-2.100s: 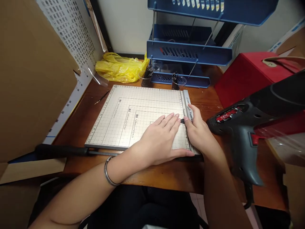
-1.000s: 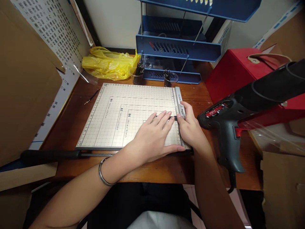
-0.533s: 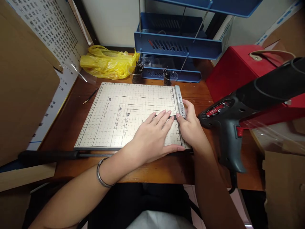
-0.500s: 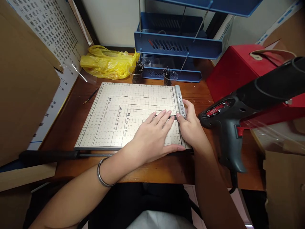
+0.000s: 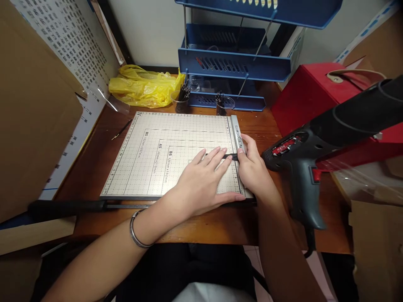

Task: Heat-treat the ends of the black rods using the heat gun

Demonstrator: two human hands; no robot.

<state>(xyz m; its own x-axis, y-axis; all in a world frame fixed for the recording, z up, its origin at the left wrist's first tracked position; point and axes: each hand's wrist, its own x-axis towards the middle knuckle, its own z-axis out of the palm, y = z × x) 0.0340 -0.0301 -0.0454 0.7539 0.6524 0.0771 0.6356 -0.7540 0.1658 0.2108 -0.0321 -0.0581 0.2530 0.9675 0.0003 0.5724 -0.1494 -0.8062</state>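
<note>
A grey gridded paper cutter board (image 5: pixel 163 142) lies on the wooden desk. My left hand (image 5: pixel 203 181) rests flat on its right part, fingers stretched out over a thin black strip (image 5: pixel 231 156). My right hand (image 5: pixel 253 167) sits at the board's right edge against the metal guide rail (image 5: pixel 236 130). Its thumb and fingers pinch the strip's right end. The cutter's black handle (image 5: pixel 66 205) lies along the near edge at the left.
A dark heat gun (image 5: pixel 315 147) stands right of my right hand. Behind it is a red box (image 5: pixel 302 96). Blue stacked trays (image 5: pixel 233 63), two small cups of black pieces (image 5: pixel 181 100) and a yellow bag (image 5: pixel 141 86) are at the back. Cardboard (image 5: pixel 34 117) stands left.
The hands have barely moved. The view shifted slightly. My right hand's fingers slid a little along the guide rail near the strip's end.
</note>
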